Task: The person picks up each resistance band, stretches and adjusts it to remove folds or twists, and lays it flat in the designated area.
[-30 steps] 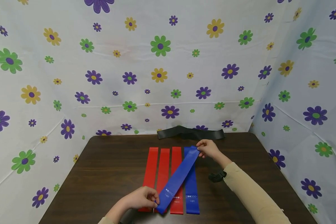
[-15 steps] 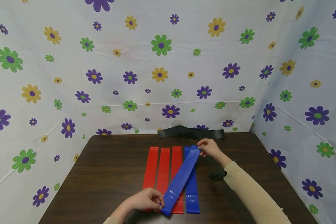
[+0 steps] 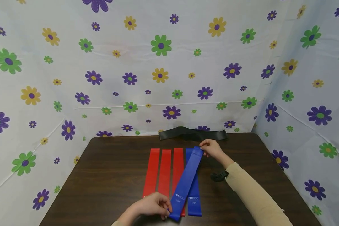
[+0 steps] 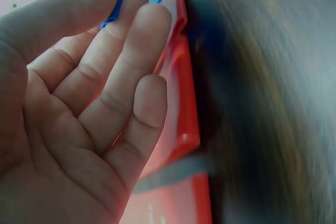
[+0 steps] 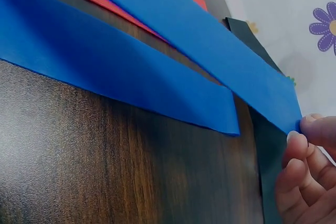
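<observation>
A blue resistance band [image 3: 185,185] marked "Light" stretches at a slant between the two hands. Its near end is pinched by the left hand [image 3: 156,204], and the right hand [image 3: 212,149] pinches its far corner between thumb and finger. In the right wrist view the held blue band runs above a second blue band [image 5: 110,64] lying flat on the table. Three red bands lie side by side to the left: the leftmost red band [image 3: 151,171], the middle red band [image 3: 165,171] and the right red band [image 3: 178,161], which the held band partly covers.
A black band [image 3: 195,135] lies crosswise at the table's back edge, against a white flowered cloth [image 3: 115,69]. Dark wood-grain tabletop [image 3: 110,169] extends to both sides of the bands. A black strap device [image 3: 219,176] is on the right wrist.
The left hand has moved right with the near end of the held blue band, steepening its slant and uncovering the two left red bands. The far end shifted only slightly right.
</observation>
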Motion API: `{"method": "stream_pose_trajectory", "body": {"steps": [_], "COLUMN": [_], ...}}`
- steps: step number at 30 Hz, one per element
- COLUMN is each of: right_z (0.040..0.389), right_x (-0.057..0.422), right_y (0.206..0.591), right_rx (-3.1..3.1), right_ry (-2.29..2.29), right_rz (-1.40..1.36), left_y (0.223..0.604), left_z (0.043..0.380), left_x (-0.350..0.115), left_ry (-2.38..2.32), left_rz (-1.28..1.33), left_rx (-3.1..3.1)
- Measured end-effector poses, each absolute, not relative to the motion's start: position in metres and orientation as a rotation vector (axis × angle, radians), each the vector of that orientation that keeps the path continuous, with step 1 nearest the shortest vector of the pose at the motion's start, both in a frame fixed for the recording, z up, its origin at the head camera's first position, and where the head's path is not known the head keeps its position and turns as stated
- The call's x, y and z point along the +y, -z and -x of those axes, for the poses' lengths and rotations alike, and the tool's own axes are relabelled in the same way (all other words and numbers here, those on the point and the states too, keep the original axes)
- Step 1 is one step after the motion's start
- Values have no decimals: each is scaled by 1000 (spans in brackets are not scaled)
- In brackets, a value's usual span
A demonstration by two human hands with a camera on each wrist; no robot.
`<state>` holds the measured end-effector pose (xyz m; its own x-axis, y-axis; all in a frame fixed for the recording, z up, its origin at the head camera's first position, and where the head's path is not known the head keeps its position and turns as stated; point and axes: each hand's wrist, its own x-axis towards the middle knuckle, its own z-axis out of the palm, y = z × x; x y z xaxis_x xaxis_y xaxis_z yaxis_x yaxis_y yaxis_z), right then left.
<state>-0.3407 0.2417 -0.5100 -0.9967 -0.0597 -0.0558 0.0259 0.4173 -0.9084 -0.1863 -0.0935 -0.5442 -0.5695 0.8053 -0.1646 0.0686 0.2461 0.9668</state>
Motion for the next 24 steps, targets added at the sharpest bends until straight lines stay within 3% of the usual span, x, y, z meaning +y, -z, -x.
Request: {"method": "stream_pose_trajectory", "body": {"steps": [24], "right_z": [347], "right_x": [253], "right_y": [514], "right_rx": [2691], "right_ry": [1608], "right_rz": [2], "left_y": [543], "left_z": [174], "left_x": [-43], "left_ry": [-1445], "left_rz": [-831], "left_rx": [1693]}}
